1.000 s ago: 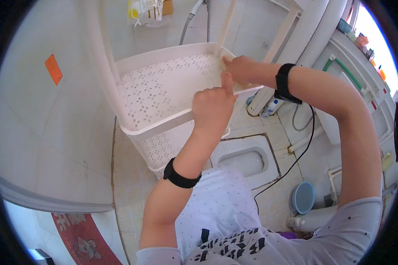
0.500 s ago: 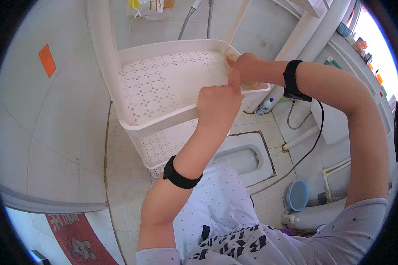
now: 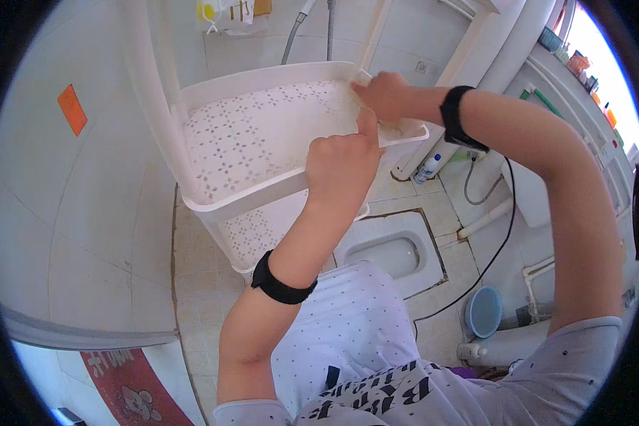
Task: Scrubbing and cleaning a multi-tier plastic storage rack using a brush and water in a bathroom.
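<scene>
A white plastic shelf rack [image 3: 234, 206] with perforated tiers stands in front of me. My left hand [image 3: 342, 162] is closed over the front rim of its upper tier, near the right end, with the thumb pointing up over the edge. In that tier's right end is my right hand [image 3: 385, 98], its fingers bent down against the inside. A pale beige, cloth-like thing [image 3: 403, 130] shows under and beside that hand; most of it is hidden by the palm and fingers. Both wrists wear black straps.
Under the rack's right side lies a squat toilet [image 3: 394, 255] in the tiled floor. A blue basin [image 3: 483, 312] sits by white pipes at the right, and a bottle [image 3: 427, 169] stands behind. A black cable [image 3: 500, 248] crosses the floor. A curved wall panel [image 3: 85, 213] closes the left.
My right hand has shifted slightly left and up along the tier's right end. My left hand keeps its hold on the rim. The whole view has swung a little.
</scene>
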`<state>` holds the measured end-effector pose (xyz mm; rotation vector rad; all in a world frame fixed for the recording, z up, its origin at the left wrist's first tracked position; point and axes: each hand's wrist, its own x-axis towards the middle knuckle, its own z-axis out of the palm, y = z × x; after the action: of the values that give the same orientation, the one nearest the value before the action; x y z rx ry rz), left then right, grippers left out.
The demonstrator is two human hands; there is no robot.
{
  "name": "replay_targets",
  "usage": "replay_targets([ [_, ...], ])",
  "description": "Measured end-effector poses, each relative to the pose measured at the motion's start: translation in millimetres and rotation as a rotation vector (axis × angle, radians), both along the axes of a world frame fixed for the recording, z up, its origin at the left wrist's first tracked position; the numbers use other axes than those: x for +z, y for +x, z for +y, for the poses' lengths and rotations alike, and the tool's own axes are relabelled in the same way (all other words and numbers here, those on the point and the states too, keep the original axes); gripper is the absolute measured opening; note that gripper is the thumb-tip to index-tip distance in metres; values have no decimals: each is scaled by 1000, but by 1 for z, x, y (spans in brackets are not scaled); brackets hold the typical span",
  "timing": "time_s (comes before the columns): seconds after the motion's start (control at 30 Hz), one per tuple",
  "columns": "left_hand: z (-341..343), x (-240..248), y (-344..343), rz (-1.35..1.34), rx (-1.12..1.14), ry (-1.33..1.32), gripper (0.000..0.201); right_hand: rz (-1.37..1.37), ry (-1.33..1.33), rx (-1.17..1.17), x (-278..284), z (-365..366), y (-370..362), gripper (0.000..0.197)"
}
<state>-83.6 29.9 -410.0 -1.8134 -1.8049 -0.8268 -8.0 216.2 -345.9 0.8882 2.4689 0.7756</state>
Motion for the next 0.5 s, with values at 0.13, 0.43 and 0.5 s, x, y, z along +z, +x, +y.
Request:
replay_targets([
  [0.13,5,-7,0,19,-10,55,56,17,67,29,-3,10,-17,76],
  [0.43,11,-11,2,37,18,11,63,-71,39,4,1,2,5,73],
  [0.5,12,-12,2,27,11,-1,63,-22,54,3,-9,13,-9,72],
])
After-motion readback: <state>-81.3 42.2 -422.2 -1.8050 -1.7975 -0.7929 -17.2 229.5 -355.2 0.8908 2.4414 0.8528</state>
